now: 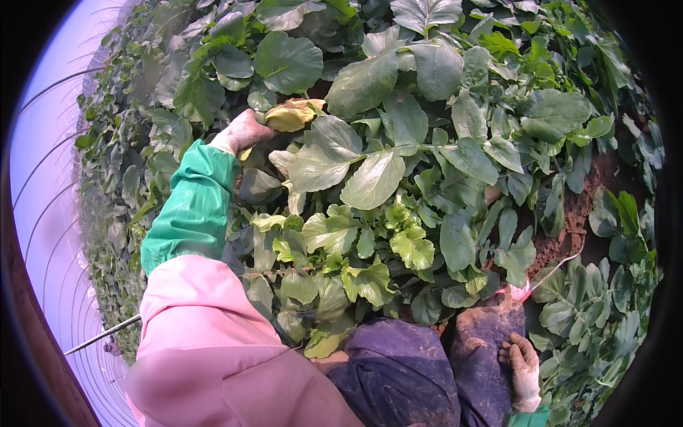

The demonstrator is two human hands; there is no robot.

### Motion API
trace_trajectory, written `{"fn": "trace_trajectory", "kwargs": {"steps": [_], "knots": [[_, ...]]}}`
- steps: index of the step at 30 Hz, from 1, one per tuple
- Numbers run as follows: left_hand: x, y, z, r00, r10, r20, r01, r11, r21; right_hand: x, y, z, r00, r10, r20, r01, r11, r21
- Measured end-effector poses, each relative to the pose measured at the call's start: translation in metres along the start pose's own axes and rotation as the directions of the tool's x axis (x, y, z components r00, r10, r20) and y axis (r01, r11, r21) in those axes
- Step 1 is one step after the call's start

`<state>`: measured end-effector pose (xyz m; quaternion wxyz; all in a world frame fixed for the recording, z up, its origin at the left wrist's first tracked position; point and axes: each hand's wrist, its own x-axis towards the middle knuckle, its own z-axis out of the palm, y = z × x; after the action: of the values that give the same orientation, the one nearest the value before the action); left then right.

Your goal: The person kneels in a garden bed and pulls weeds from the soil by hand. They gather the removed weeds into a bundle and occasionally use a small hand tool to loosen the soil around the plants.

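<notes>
My left hand (244, 132), in a dirty pale glove with a green oversleeve (195, 203) above it, reaches into the leafy plants at the upper left. Its fingers are closed at the base of a yellowed, wilted leaf (292, 115) and seem to grip it; the fingertips are partly hidden. Broad green lobed leaves (373, 176) spread to the right of this hand. At the lower right, my right hand (520, 368), gloved and soiled at the fingers, rests beside my dark, muddy trouser leg (483, 341), fingers loosely curled. Nothing shows in it.
Dense leafy crop surrounds my legs. Reddish-brown soil (565, 213) shows at the right, with a thin pale root or string (557, 265) and something pink (515, 292) near my knee. Curved hoops (45, 152) of a plastic-covered tunnel stand at the left.
</notes>
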<state>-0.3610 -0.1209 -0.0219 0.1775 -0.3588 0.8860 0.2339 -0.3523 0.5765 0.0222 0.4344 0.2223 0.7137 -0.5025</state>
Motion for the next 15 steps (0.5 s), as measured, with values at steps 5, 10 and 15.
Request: {"fn": "trace_trajectory", "kwargs": {"steps": [5,10,15], "knots": [[-0.048,0.047,0.003,0.942,0.279,-0.189,-0.337,0.763,-0.552,-0.002,-0.010,0.004,0.998,-0.061,-0.003,0.061,0.997,-0.045],[-0.116,0.141,0.019,0.684,0.715,-0.147,-0.603,0.439,-0.666,-0.012,-0.067,0.029,0.904,-0.427,-0.032,0.418,0.895,-0.156],[-0.192,0.257,0.056,0.292,0.885,-0.362,-0.843,0.059,-0.535,-0.030,-0.130,0.077,0.468,-0.884,-0.020,0.867,0.463,-0.182]]}}
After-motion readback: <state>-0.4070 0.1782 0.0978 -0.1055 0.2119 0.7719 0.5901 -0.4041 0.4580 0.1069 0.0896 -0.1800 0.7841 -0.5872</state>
